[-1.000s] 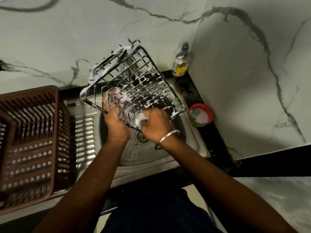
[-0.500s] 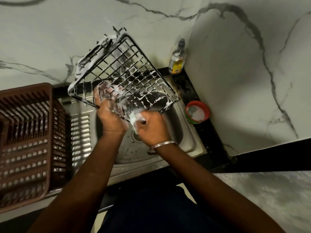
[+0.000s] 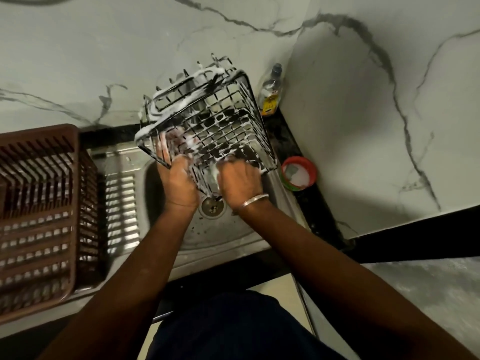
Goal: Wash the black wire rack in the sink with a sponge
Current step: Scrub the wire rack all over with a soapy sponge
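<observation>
The foam-streaked black wire rack [image 3: 223,126] now stands steeper, its far corner swung toward the clear plastic bottle [image 3: 270,92]. The right hand [image 3: 239,183], gripping the foamy sponge [image 3: 215,175], sits closer against the rack's lower edge than before.

You're in a home kitchen: steel sink [image 3: 207,229] under your fingers [image 3: 165,149], brown dish basket [image 3: 39,203] to their left, soap bottle [image 3: 270,94] and tub [image 3: 309,165] (white inside) to their right.

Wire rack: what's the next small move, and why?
Probably slide the sponge in the right hand along the right-side wires of the wire rack: foam lies thick on its left rim, thinner there, while the left hand grips it tilted over the sink.
</observation>
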